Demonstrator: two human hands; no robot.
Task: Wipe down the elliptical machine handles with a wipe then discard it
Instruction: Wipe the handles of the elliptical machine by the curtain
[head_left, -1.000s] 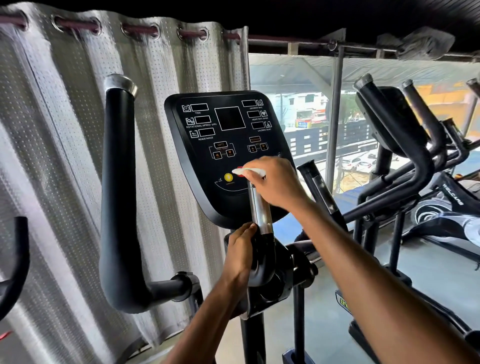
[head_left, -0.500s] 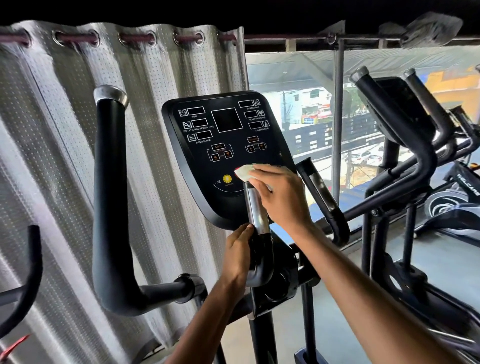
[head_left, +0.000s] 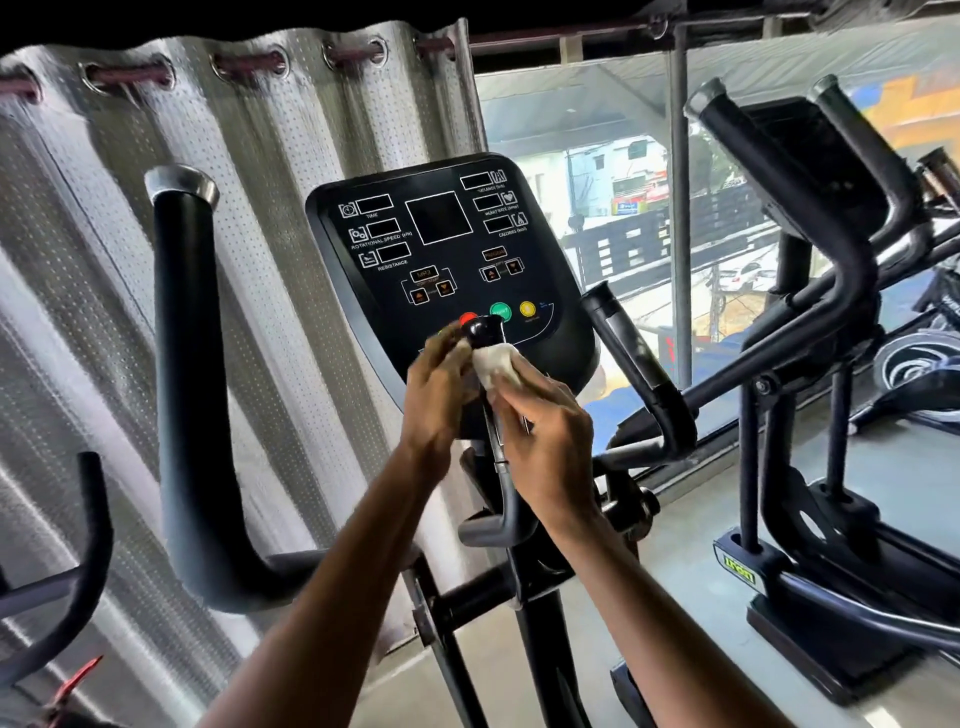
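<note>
The white wipe (head_left: 496, 364) is wrapped around the short middle handle (head_left: 506, 499), just under its round black top. The right hand (head_left: 545, 431) holds the wipe and squeezes it against the handle. The left hand (head_left: 441, 384) is blurry. Its fingers are up by the wipe, but I cannot tell if they grip it. The black screen panel (head_left: 441, 234) is right behind the hands.

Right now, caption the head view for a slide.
Right hand wraps a white wipe round the inner handle; blurred left hand alongside.
</note>
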